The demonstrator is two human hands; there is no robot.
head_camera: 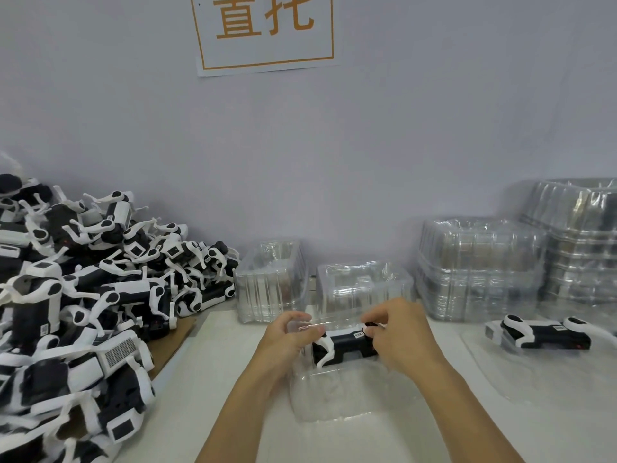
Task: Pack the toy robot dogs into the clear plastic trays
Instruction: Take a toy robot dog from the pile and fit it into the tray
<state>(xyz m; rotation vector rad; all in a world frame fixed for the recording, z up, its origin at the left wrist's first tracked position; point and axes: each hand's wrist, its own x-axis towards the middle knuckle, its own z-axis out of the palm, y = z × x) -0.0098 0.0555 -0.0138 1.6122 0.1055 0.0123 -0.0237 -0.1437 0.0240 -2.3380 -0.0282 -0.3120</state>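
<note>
From the head view I see my left hand (pixel 288 335) with its fingers (pixel 302 329) curled round the left end of a clear plastic tray (pixel 337 392) on the white bench (pixel 233 379). My right hand (pixel 402 335) pinches the right end of a toy robot dog (pixel 344 345) lying in that tray. A heap of dogs (pixel 86 285) sits far left (partly on cardboard); tray stacks (pixel 480 269) stand behind, and another dog (pixel 541 334) lies right.
</note>
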